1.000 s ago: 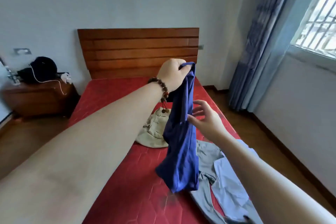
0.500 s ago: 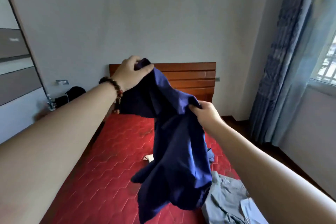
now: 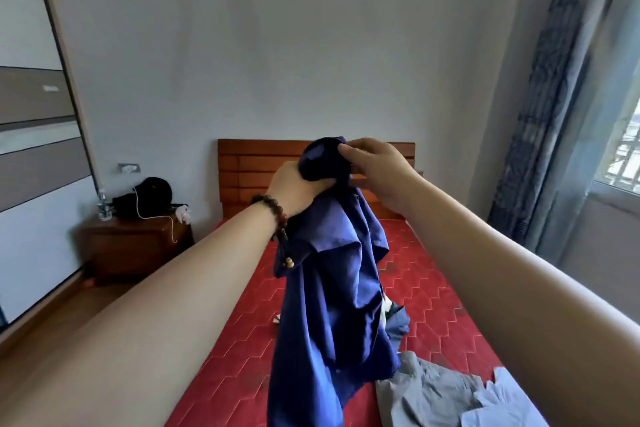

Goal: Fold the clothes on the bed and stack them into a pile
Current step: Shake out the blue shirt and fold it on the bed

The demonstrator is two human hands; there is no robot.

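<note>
A dark blue garment hangs in the air over the red bed. My left hand, with a bead bracelet on its wrist, grips the garment's bunched top from below. My right hand pinches the same top edge from the right, close to the left hand. The cloth drapes down to the frame's bottom edge. A grey garment and a light blue one lie crumpled on the bed at the lower right. Part of another garment peeks out behind the blue cloth.
A wooden headboard stands against the back wall. A nightstand at the left carries a black bag, a white cable and a bottle. A wardrobe fills the left edge. Blue curtains and a window are at the right.
My hands have come together at the garment's top, where half a second ago they held it spread apart. The view has tilted up toward the wall.
</note>
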